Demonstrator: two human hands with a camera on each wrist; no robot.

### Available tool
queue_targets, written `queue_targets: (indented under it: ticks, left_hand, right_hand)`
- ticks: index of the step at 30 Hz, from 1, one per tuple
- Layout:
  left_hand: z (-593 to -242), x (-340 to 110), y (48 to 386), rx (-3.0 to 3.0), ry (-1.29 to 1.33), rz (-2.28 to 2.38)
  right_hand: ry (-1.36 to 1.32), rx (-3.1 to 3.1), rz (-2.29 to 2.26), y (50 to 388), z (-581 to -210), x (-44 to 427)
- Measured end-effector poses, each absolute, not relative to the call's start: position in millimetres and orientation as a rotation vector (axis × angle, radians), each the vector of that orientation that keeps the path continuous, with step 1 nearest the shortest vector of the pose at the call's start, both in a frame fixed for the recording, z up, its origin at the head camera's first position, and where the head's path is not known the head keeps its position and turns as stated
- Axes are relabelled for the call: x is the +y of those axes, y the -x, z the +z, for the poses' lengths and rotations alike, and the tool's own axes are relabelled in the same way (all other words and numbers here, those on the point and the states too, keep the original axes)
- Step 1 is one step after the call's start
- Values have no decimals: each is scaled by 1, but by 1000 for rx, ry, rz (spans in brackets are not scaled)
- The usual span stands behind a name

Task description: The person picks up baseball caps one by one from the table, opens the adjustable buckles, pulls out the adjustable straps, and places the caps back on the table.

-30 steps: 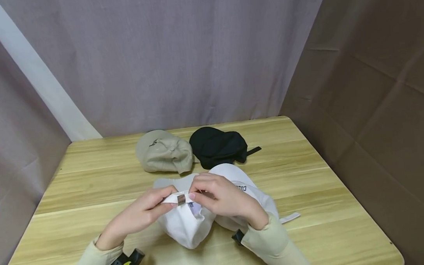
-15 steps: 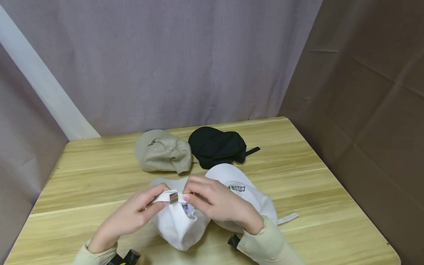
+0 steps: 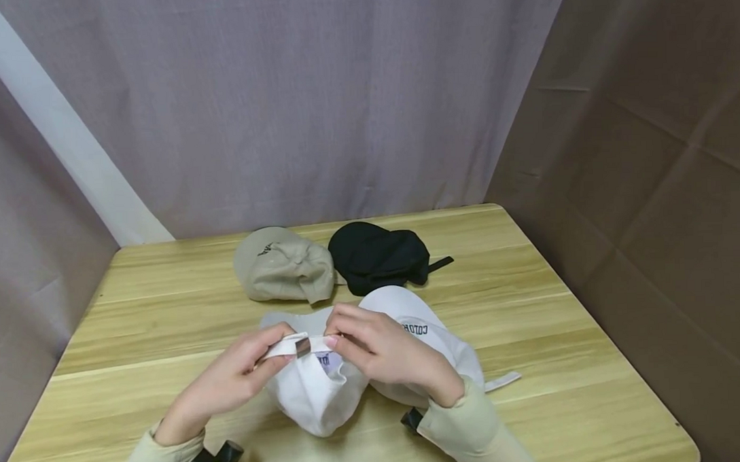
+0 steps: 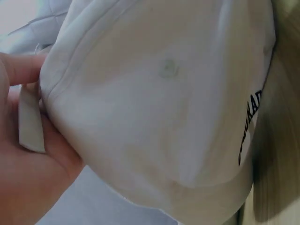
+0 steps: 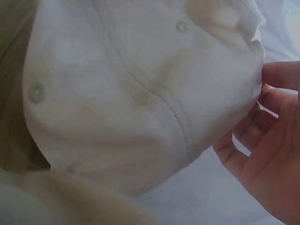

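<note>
White cap (image 3: 317, 406) hangs low in front of us at the near middle of the table (image 3: 565, 374), its brim (image 3: 296, 321) pointing away; we cannot tell whether its crown rests on the wood. Our left hand (image 3: 228, 372) pinches the back strap (image 3: 281, 347) on one side of the metal buckle (image 3: 303, 347), and our right hand (image 3: 383, 346) pinches the band on the other side. In the left wrist view, a loose strap end (image 4: 32, 124) lies against the palm.

We judge the cap light and soft — thin cloth that sags and folds easily, neither slippery nor fragile. The brim is probably the stiffest part. The narrow strap likely twists unless we take it by finger and thumb close to the buckle, on both sides.

As for writing, dark capitals (image 4: 251, 117) on the cap's front run out of sight, though we make out "RAD". Through the back opening a small patch of letters (image 3: 325, 360) shows, too small to read. Beside it, the second white cap (image 3: 456, 350) carries upside-down lettering that begins "COLOR". Farther back, the beige cap (image 3: 288, 264) bears dark marks we cannot read — and the black cap (image 3: 377, 258) shows none.
</note>
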State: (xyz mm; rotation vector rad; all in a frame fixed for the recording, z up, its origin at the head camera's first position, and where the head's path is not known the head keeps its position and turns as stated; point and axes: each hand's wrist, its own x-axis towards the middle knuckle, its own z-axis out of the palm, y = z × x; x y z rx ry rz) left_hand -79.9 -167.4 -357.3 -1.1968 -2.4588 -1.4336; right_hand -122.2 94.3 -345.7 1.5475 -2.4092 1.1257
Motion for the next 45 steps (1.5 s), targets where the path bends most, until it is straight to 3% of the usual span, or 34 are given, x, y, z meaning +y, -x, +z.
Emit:
queue_targets:
  ticks: [6,14,22,30,40,45]
  left_hand:
    - [-357,-166,80,-2422,1319,-1361]
    - [-359,-163,76,-2409,1218,-1417]
    - [-362,-164,76,-2415,1300,-1373]
    - [-359,-164,73,-2431,1150,-1387]
    - [-367,-162,75,-2393,1325,-1407]
    - [-366,-164,74,-2416,1206,-1424]
  right_hand:
    - [-1552,-2391,1093,124,-343,99]
    - [-1565,-2402,1072,122,-346,101]
    - [-1602,-2399,1031,129,-345,104]
    - [-1593,-2420,1066,132,-345,105]
    - [-1635,-2385,1054,140,-345,110]
    - [-1635,-2397,1075,142,-345,109]
